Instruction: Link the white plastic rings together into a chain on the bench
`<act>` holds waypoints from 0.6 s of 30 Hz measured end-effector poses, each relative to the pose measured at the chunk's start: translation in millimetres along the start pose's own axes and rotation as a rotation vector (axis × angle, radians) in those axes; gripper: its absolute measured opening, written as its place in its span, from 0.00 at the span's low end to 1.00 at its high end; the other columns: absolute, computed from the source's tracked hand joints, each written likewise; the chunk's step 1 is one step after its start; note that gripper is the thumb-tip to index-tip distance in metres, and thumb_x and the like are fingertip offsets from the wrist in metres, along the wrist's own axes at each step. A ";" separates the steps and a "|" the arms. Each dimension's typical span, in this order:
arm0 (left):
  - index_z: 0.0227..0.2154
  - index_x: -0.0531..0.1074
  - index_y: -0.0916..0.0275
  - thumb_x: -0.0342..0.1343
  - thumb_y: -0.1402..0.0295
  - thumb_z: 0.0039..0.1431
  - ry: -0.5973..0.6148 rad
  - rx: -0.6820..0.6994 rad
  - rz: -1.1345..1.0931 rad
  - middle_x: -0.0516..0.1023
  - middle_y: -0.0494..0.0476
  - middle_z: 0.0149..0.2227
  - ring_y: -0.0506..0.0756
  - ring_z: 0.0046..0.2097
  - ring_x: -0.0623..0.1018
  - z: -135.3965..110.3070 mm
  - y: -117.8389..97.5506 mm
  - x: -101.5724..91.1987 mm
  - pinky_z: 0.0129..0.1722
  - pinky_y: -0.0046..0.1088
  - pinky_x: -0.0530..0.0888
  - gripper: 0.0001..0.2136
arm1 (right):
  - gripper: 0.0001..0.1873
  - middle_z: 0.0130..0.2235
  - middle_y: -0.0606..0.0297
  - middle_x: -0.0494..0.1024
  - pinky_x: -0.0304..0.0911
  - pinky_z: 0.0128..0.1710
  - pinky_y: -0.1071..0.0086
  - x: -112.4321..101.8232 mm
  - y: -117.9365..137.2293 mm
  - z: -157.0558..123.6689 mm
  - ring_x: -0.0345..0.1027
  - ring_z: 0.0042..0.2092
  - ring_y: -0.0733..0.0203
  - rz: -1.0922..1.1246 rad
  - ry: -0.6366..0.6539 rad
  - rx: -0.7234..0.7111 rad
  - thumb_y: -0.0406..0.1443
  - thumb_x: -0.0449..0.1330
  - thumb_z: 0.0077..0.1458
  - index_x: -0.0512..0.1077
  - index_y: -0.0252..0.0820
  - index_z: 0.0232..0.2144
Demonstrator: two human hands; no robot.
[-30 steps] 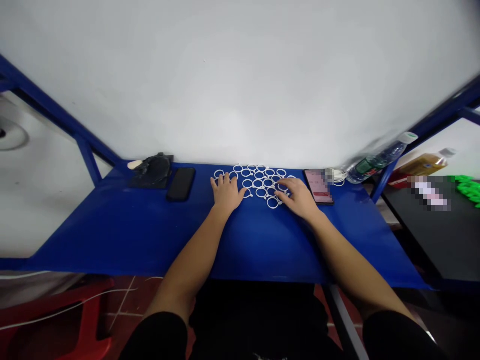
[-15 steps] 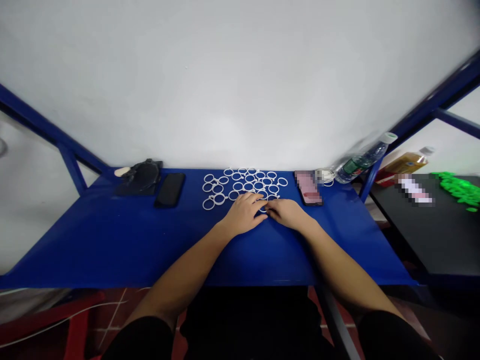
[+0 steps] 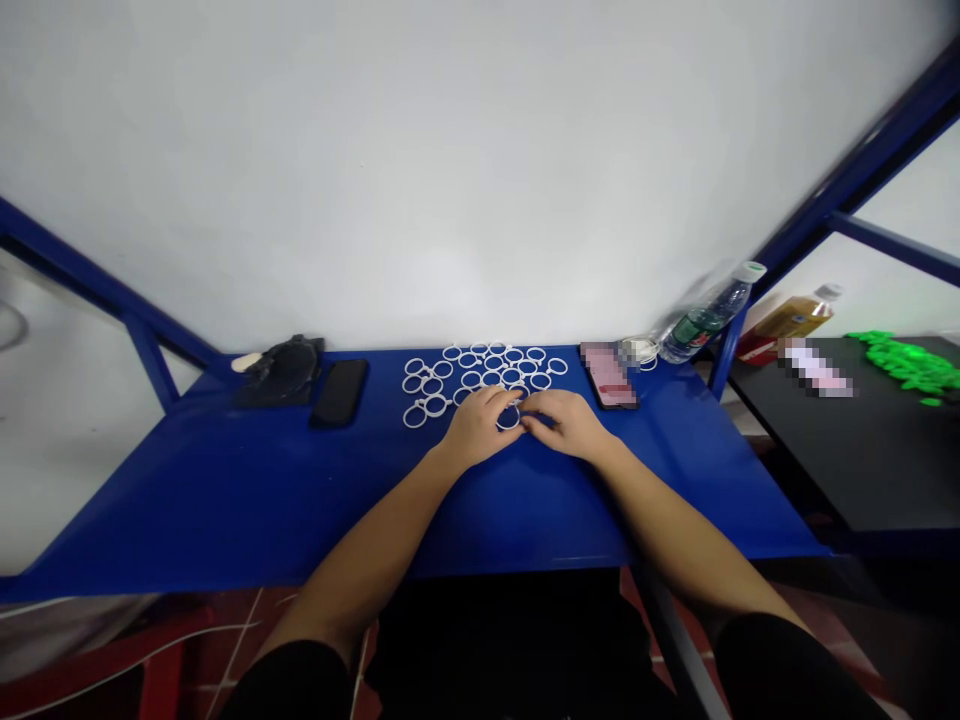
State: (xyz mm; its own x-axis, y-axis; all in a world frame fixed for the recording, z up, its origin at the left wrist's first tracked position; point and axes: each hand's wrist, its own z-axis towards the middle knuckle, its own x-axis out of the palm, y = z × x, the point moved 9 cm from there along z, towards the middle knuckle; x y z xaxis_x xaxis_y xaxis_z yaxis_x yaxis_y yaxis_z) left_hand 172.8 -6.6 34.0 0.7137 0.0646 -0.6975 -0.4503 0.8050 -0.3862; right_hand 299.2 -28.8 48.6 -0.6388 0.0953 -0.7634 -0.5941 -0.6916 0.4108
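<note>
A white plastic ring (image 3: 508,429) with a small eyelet, like a curtain ring, is between my two hands, low over the blue table (image 3: 337,520). My left hand (image 3: 478,428) curls around the ring's left side, thumb and fingers closed on it. From the right, my right hand (image 3: 566,422) pinches at the ring's edge with its fingertips. Just beyond the hands lie several more white rings (image 3: 436,416), flat and close together, some touching or overlapping. My left fingers partly cover the nearest ones.
To the left lie a black phone (image 3: 340,392) and a dark plastic bag (image 3: 283,375). On the right are a phone with a lit pink screen (image 3: 609,374), a white cable (image 3: 639,350) and a leaning water bottle (image 3: 709,318). Green pieces (image 3: 911,362) lie on a black side table (image 3: 877,450).
The ring between my hands shows more fully, and my fingertips have drawn slightly apart around it. The view has shifted a little; the other rings keep their layout.
</note>
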 end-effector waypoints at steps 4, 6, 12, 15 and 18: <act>0.58 0.70 0.59 0.62 0.58 0.66 -0.025 0.036 -0.008 0.81 0.61 0.46 0.60 0.47 0.82 -1.4 -3.7 1.5 0.50 0.42 0.79 0.22 | 0.08 0.36 0.62 0.82 0.68 0.38 0.66 -6.1 -12.7 -1.7 0.76 0.35 0.58 0.008 -0.073 0.129 0.41 0.61 0.64 0.75 0.43 0.41; 0.60 0.69 0.59 0.61 0.59 0.67 -0.011 0.070 -0.006 0.82 0.60 0.45 0.59 0.46 0.82 -2.2 -6.1 4.6 0.50 0.42 0.79 0.22 | 0.08 0.36 0.63 0.82 0.66 0.37 0.67 0.2 -15.2 -2.0 0.76 0.35 0.59 0.037 -0.032 0.157 0.40 0.61 0.65 0.75 0.43 0.42; 0.63 0.65 0.60 0.62 0.58 0.66 0.040 0.139 0.009 0.82 0.63 0.51 0.60 0.47 0.82 -4.8 -12.8 10.0 0.48 0.42 0.79 0.27 | 0.04 0.33 0.65 0.80 0.62 0.34 0.70 11.4 -17.9 -4.3 0.72 0.31 0.61 0.074 -0.013 0.159 0.35 0.58 0.62 0.74 0.43 0.36; 0.65 0.64 0.61 0.59 0.59 0.68 0.062 0.119 0.016 0.83 0.63 0.50 0.59 0.44 0.83 -5.0 -12.4 10.7 0.47 0.41 0.78 0.26 | 0.04 0.32 0.66 0.80 0.62 0.33 0.70 10.3 -20.0 -5.3 0.71 0.31 0.62 0.079 -0.033 0.149 0.34 0.58 0.61 0.73 0.44 0.36; 0.60 0.70 0.62 0.53 0.64 0.72 0.024 0.106 0.021 0.84 0.61 0.46 0.57 0.42 0.83 -4.2 -11.9 5.4 0.45 0.39 0.76 0.17 | 0.02 0.30 0.66 0.78 0.62 0.33 0.70 6.2 -17.7 -4.7 0.70 0.30 0.62 0.079 -0.070 0.120 0.34 0.58 0.60 0.72 0.44 0.35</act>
State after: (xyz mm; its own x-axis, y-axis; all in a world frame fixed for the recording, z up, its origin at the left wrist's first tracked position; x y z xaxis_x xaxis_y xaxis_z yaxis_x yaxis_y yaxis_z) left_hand 179.7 -18.3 32.3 0.6907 0.0692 -0.7198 -0.4051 0.8616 -0.3060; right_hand 308.0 -19.3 34.2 -0.7158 0.0961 -0.6917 -0.5920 -0.6089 0.5280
